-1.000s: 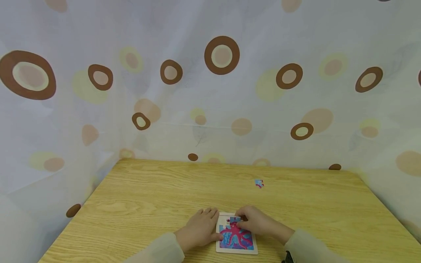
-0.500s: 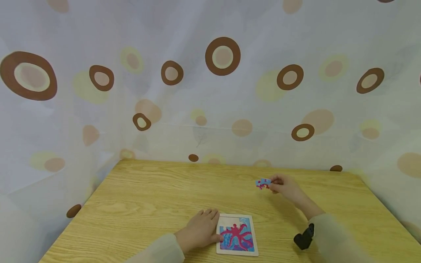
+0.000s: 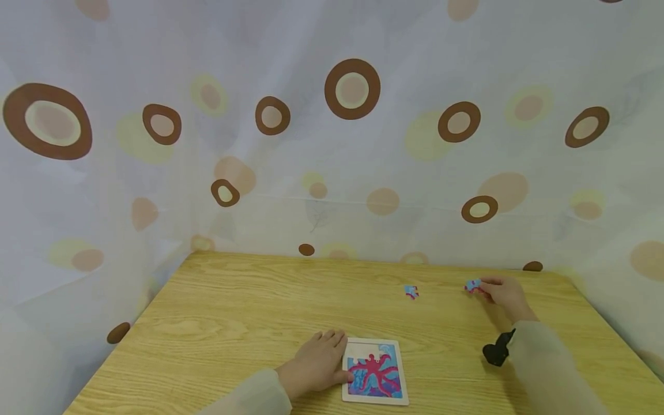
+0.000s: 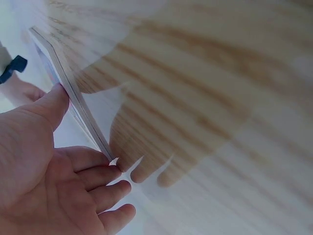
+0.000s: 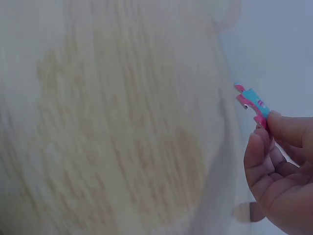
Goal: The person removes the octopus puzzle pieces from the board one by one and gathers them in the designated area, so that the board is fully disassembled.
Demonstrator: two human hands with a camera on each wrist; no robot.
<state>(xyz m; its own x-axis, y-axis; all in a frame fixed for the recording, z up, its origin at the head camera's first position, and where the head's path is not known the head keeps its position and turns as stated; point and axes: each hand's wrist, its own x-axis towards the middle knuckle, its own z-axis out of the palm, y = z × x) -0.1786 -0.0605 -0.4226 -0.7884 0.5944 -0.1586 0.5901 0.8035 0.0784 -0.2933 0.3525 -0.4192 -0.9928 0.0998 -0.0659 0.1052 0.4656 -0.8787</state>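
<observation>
A framed jigsaw puzzle [image 3: 374, 372] with a red octopus on blue lies flat near the table's front. Its upper left part shows bare white backing. My left hand [image 3: 317, 362] rests against the frame's left side, fingers extended and thumb over the edge. The left wrist view shows that thumb on the frame [image 4: 80, 105]. Farther off to the right, my right hand [image 3: 505, 293] pinches a blue and pink puzzle piece [image 5: 256, 104] between thumb and fingertips, above the table. Another loose puzzle piece [image 3: 411, 291] lies on the table to its left.
The wooden table [image 3: 249, 305] reaches back to a white curtain [image 3: 290, 155] patterned with brown and yellow circles, which also stands at both sides. A black wrist device [image 3: 498, 349] hangs at the right sleeve.
My right hand has lifted a puzzle piece from the frame and carried it away and to the right, past the loose piece. The left hand has stayed in place.
</observation>
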